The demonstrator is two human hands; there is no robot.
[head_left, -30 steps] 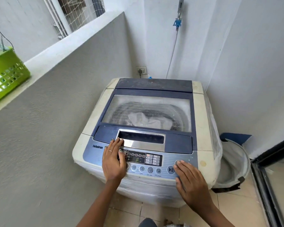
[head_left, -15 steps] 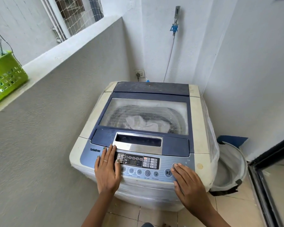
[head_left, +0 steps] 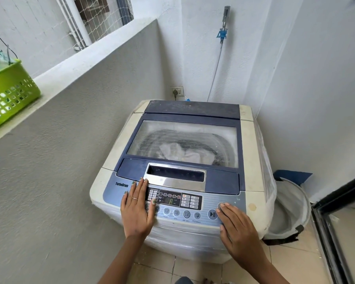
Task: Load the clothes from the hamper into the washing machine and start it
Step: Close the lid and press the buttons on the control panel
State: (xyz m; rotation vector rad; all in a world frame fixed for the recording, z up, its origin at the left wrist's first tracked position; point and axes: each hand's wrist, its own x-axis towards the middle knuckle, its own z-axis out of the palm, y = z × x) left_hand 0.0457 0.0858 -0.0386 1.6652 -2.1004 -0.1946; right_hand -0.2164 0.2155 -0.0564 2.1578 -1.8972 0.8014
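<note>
Nearest us, both forearms reach in from the bottom edge. Our left hand (head_left: 136, 210) lies flat on the left end of the control panel (head_left: 205, 206), fingers straight and together, tips at the silver lid handle (head_left: 175, 175), a ring on one finger; it holds nothing. Our right hand (head_left: 237, 226) lies palm-down at the panel's right end, fingers extended, one fingertip on a round grey button (head_left: 221, 206) just beside the play/pause key (head_left: 212, 214); it grips nothing either.

Readable on the panel: "TurboDrum" at left, "SPIN", "AIR-DRY", "PROGRAM" under the round keys; the green display (head_left: 169, 201) shows something like "F". Smaller legends too fine to read.

The washing machine (head_left: 115, 148) stands in the corner, its long axis running away from us, panel towards us. Lid (head_left: 184, 143) closed; pale clothes (head_left: 184, 153) show through its window, in the drum.

Right of the machine, the hamper (head_left: 291, 210) sits on the floor. Further back: wall socket (head_left: 177, 91), tap (head_left: 223, 23) with hose. On the left ledge, a green basket (head_left: 8, 95).
</note>
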